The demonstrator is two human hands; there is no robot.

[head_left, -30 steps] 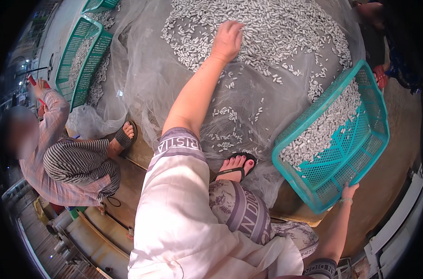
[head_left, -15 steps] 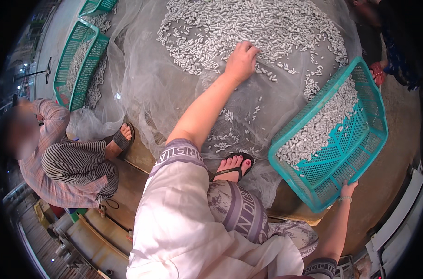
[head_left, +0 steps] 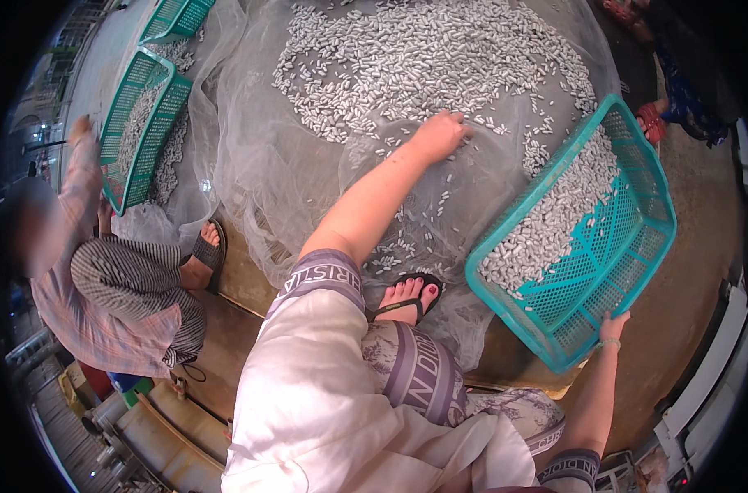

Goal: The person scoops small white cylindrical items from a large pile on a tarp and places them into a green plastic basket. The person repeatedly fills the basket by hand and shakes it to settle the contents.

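Small silvery, capsule-shaped pieces [head_left: 440, 57] lie in a wide spread over a sheer white net [head_left: 263, 148]. My left hand [head_left: 442, 135] is at the near edge of the spread, its fingers closed on the net, which rises in folds around it. A few loose pieces are scattered beside and below that hand. With my right hand [head_left: 612, 326] I grip the near rim of a teal plastic basket [head_left: 592, 320]. The basket is tilted, and many of the same pieces are heaped along its left side. My right fingers are partly hidden by the rim.
More teal baskets [head_left: 156, 135] with such pieces stand at the far left. A person in a plaid shirt [head_left: 86, 308] sits at the left, one arm raised toward a basket. Part of another person [head_left: 690, 107] shows at the far right. My sandalled foot [head_left: 407, 300] rests on the net.
My left hand has moved nearer and slightly right, drawing net with it. The basket has shifted slightly left in view. The person at left has lifted an arm.
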